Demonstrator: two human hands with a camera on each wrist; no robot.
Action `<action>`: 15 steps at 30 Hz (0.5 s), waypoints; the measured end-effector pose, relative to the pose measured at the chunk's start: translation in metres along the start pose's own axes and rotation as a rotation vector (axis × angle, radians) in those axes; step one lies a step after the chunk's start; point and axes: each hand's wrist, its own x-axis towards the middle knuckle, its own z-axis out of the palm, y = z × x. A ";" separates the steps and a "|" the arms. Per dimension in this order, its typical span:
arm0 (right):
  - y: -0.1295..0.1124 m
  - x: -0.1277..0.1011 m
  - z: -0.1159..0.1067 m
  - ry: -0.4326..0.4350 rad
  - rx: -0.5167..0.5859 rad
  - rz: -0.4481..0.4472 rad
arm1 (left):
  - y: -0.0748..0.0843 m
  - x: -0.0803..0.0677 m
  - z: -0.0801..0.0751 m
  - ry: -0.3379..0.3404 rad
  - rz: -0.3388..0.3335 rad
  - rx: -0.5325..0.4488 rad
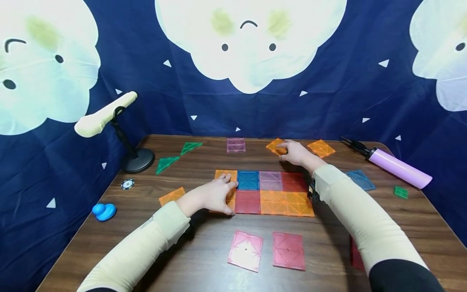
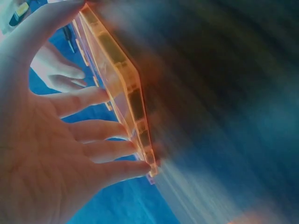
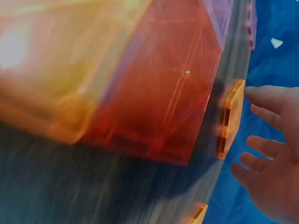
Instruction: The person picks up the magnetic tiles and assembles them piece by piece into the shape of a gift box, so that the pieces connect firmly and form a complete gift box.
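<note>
A flat block of translucent square magnetic tiles in two rows lies mid-table, with a blue tile (image 1: pixel 248 180), a purple tile (image 1: pixel 270 181) and a red tile (image 1: pixel 294 181) in its far row. My left hand (image 1: pixel 217 195) rests at the block's left end, fingers spread nearly straight. Its fingertips touch the edge of the orange tiles (image 2: pixel 133 100) there. Toward the back, my right hand (image 1: pixel 296 154) reaches over a separate orange tile (image 1: pixel 273 145). In the right wrist view, the fingertips are right at that orange tile (image 3: pixel 233 116), loosely extended.
Two pink-red tiles (image 1: pixel 288 250) lie in front of the block. Green triangles (image 1: pixel 168 163), a purple tile (image 1: pixel 235 144) and another orange tile (image 1: pixel 321 148) lie around it. A black stand (image 1: pixel 138 160) and blue duck (image 1: pixel 104 211) are left; a lilac pump (image 1: pixel 399 167) is right.
</note>
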 end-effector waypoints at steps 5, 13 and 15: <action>0.007 0.010 0.007 0.002 0.041 0.073 | 0.004 0.001 -0.001 -0.004 -0.002 -0.011; 0.002 0.013 0.014 0.036 0.159 0.082 | 0.001 0.001 0.002 -0.007 -0.008 0.000; -0.002 0.013 0.015 0.008 0.171 0.072 | 0.000 0.001 0.002 -0.002 -0.007 -0.004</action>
